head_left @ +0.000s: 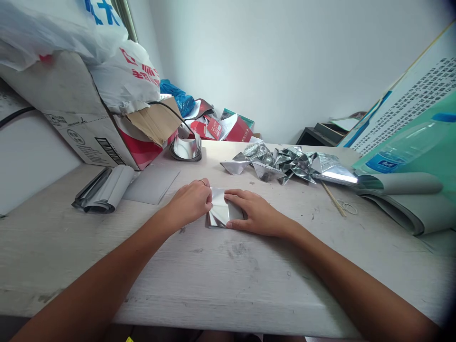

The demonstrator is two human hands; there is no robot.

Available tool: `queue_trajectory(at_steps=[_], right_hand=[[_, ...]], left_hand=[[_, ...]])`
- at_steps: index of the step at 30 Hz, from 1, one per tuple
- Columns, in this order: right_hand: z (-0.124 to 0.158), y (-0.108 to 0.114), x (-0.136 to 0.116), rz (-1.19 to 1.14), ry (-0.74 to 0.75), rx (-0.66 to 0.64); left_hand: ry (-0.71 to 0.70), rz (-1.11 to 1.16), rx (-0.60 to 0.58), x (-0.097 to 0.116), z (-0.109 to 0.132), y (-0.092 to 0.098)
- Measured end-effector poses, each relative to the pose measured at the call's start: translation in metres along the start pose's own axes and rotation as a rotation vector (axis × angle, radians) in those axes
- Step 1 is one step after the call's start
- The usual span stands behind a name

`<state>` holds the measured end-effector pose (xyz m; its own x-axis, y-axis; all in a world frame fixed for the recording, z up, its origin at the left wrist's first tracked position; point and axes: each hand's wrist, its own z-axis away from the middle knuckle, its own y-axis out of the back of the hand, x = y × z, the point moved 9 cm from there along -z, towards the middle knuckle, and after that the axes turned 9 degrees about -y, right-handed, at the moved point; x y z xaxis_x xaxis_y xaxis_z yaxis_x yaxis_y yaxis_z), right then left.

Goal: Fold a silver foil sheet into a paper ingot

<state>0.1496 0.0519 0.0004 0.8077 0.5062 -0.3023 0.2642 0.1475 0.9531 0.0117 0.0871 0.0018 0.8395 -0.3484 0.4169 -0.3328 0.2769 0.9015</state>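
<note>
A small sheet of silver foil paper (219, 210), partly folded, lies on the tabletop in front of me. My left hand (189, 201) is closed at its left edge, with curled fingers pinching the foil and a ring on one finger. My right hand (259, 213) rests on the sheet's right part, thumb and fingers spread and lying flat. Some of the foil is hidden beneath both hands. Beyond them sits a pile of folded silver foil pieces (294, 164). Flat grey sheets (152, 183) lie left of my left hand.
Rolled grey sheets (109, 189) lie at the left, beside a cardboard box (89, 118) with plastic bags on top. A curled foil stack (187, 148) stands behind. To the right are a thin stick (333, 199), a rubber band (348, 207), folded grey sheets (402, 204) and a plastic bottle (406, 145).
</note>
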Motion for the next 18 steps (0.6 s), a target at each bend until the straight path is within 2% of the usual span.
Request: queue_trajectory(at_steps=[18], right_hand=[[0.0017,0.0026,-0.0027,-0.013,0.015,0.005]], left_hand=[[-0.038,-0.022,-0.079,0.0018,0.0059,0.0037]])
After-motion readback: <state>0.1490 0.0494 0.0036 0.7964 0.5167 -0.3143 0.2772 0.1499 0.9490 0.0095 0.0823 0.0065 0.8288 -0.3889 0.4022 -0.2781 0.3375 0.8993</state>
